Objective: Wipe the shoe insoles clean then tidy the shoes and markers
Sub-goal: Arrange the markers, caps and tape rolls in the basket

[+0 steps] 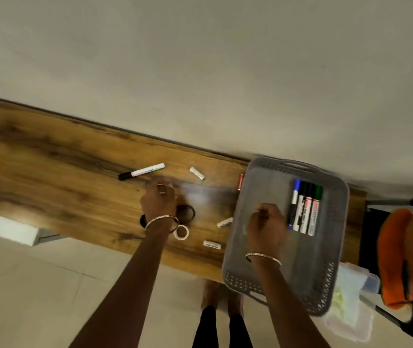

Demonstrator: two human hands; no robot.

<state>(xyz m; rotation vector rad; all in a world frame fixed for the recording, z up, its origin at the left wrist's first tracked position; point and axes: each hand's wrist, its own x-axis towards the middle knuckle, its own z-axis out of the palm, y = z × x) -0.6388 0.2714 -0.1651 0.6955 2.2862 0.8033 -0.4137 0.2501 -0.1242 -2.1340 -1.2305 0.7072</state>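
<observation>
L hand (pixel 159 202) over the wooden table (pixel 50 159) pinches a small dark object (pixel 162 188), blurred; R hand (pixel 266 222), fingers curled, is inside the grey basket (pixel 263 169), grip unclear. Four markers (pixel 304 209) lie side by side in the basket; a black-capped marker (pixel 141 171) lies loose on the table, tape roll (pixel 181 232) by the L wrist.

Wooden table (pixel 50 159): pale tape roll (pixel 181 232), black ring (pixel 186 213), short white stick (pixel 197 173), white label (pixel 211 244).

Markers (pixel 305 209) in basket (pixel 258 177), table's (pixel 50 156) right.
</observation>
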